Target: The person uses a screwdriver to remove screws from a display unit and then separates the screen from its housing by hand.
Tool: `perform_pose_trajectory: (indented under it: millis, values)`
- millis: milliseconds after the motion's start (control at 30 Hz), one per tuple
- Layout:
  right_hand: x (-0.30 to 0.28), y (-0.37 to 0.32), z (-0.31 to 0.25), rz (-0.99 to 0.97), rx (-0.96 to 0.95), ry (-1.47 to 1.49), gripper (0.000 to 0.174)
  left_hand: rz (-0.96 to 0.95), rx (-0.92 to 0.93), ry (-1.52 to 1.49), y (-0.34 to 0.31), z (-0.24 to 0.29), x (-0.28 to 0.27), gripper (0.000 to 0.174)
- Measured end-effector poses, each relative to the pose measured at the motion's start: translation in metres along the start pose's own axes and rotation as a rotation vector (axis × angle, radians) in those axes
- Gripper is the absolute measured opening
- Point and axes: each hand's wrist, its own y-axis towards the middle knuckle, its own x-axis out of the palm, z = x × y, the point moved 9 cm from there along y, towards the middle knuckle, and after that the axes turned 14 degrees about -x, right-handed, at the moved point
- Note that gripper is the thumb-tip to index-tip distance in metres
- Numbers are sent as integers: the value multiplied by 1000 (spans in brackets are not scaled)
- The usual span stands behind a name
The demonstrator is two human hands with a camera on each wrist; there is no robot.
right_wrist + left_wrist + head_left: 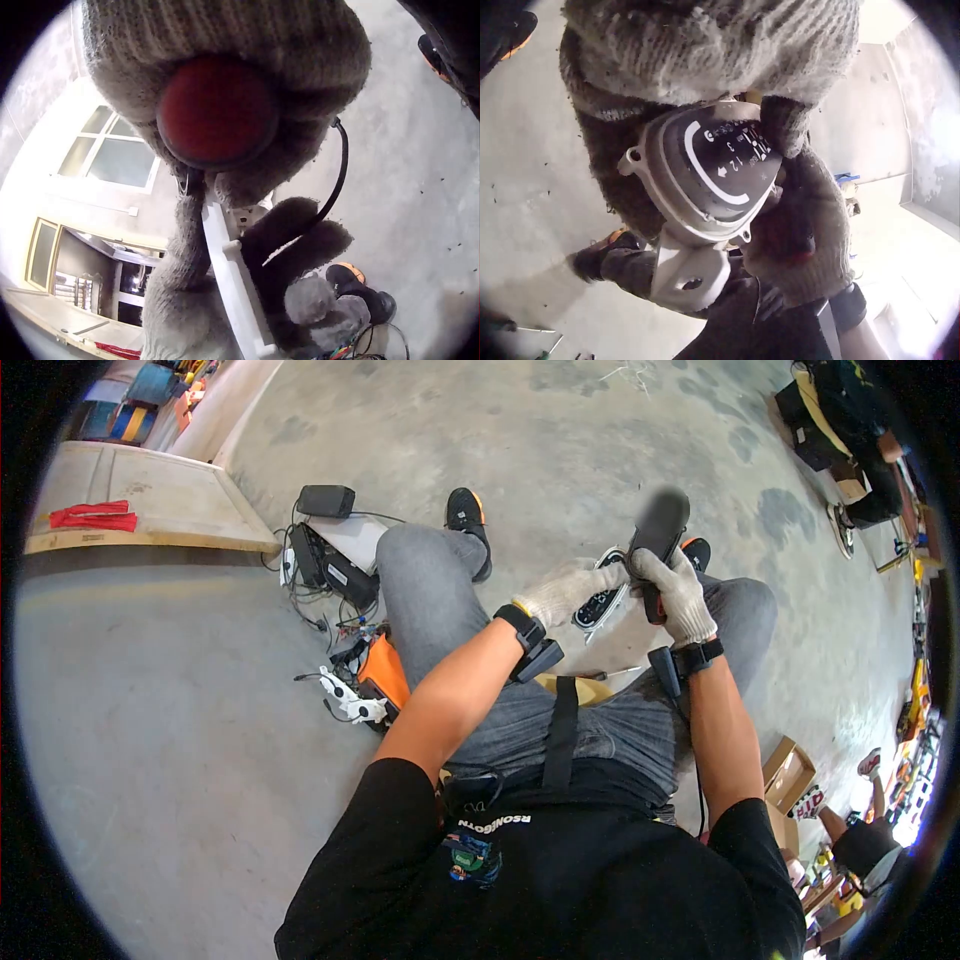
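Both hands wear knitted gloves and work close together over the lap. My left hand (pixel 565 595) grips a speedometer display (pixel 716 161) by its edge; this has a dark face with a white arc and printed digits. Its pale housing carries screw lugs and a bracket (pixel 694 277) with a hole. In the right wrist view the housing's white rim (pixel 238 289) is edge-on. My right hand (pixel 680 600) holds a long dark rounded thing (pixel 662 525) with a red round end (pixel 217 111), right beside the display. I cannot tell what kind of thing this is.
A screwdriver (pixel 605 675) lies between the legs. Black boxes (pixel 348 575), tangled wires and an orange thing (pixel 385 670) lie left of the person's leg. A pale wooden platform (pixel 150 490) bears a red cloth (pixel 95 517). Other people and a cardboard box (pixel 788 773) are at right.
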Motion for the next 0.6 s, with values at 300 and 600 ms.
perform_pose_trajectory:
  millis: [300,600]
  values:
    - [1,1,-3,42,0,91,32,40,126,117,-28,35,12,36]
    - [-11,4,7,77,23,154,30,138,128,413,-43,48,14,50]
